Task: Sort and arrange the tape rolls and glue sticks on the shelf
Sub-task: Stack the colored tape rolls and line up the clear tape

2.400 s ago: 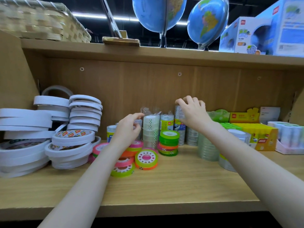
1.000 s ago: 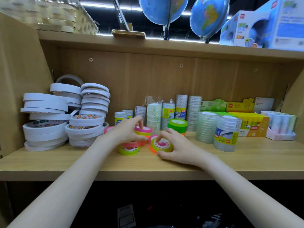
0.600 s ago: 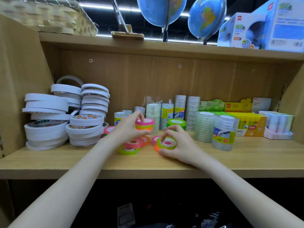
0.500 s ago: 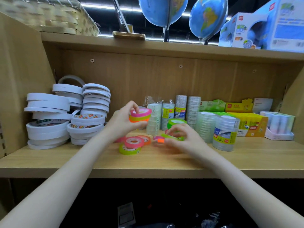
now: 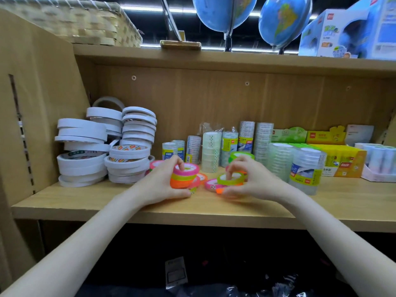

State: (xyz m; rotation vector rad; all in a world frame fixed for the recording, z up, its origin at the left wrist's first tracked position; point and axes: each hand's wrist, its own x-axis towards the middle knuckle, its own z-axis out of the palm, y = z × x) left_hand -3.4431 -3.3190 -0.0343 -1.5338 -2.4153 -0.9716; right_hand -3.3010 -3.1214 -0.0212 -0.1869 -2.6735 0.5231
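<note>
My left hand (image 5: 159, 185) grips a small stack of neon tape rolls (image 5: 184, 176), pink on top, then yellow-green and orange, with a finger in the core. My right hand (image 5: 255, 181) holds a yellow-green neon roll (image 5: 230, 179) with a finger in its hole, above a pink roll (image 5: 212, 186) and an orange one lying on the shelf board (image 5: 128, 198). A green roll (image 5: 241, 155) sits behind the right hand. Wide white tape rolls (image 5: 102, 146) are piled at the left. Clear tape stacks (image 5: 306, 168) stand to the right. Yellow glue stick boxes (image 5: 342, 159) sit further right.
Wrapped small clear tape packs (image 5: 212, 151) line the back panel. Green and yellow boxes (image 5: 289, 135) stand behind them. White tubes in a tray (image 5: 379, 163) sit at the far right. Globes (image 5: 282, 20) and a wicker basket (image 5: 85, 22) are on the shelf above.
My left hand has lowered its neon stack from mid-air down onto the loose rolls. My right hand has gathered the yellow-green roll over the pink and orange ones.
</note>
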